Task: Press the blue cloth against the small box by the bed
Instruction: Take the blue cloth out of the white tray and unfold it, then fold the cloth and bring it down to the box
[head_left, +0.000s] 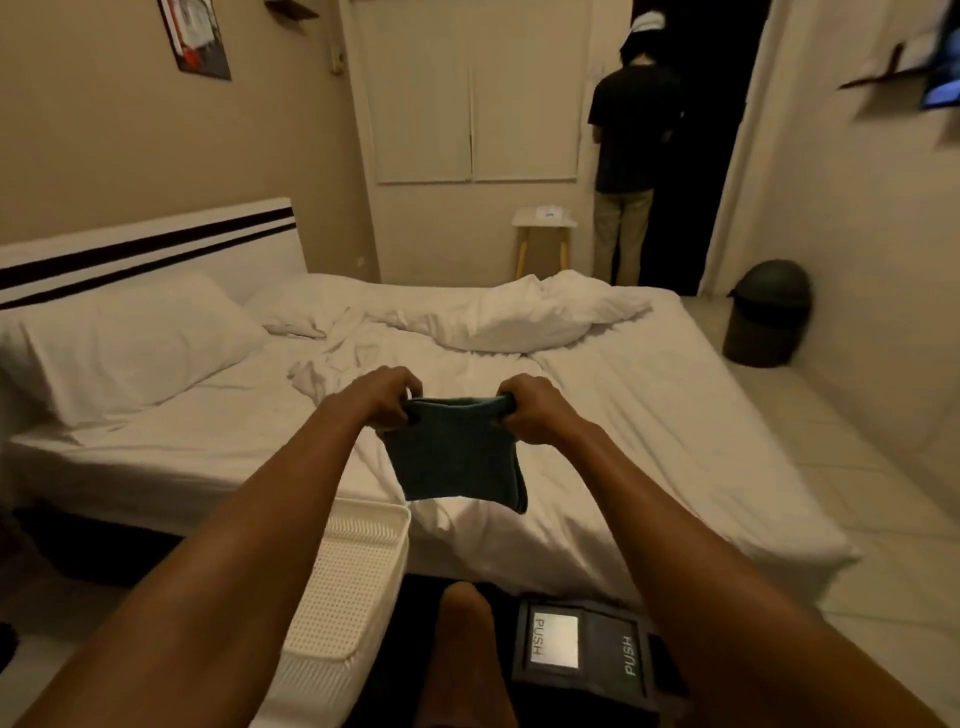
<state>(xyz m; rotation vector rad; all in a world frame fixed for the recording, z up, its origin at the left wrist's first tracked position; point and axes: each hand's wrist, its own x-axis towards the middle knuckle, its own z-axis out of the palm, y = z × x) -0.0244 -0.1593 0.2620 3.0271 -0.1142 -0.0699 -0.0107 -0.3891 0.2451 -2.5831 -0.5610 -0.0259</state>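
Both fists, left hand (387, 397) and right hand (530, 410), grip the blue cloth (457, 457) hanging between them.

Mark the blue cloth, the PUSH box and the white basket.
blue cloth (457, 460): head view, middle of hanging panel.
PUSH box (602, 649): head view, dark top face.
white basket (343, 587): head view, perforated wall.

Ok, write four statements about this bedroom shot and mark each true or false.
The left hand and right hand both grip the blue cloth at its top edge. True.
The cloth touches the dark box marked PUSH. False: it hangs above the bed, apart from the box.
The white perforated basket stands beside the bed. True.
The round dark bin sits on the bed. False: it stands on the floor by the wall.
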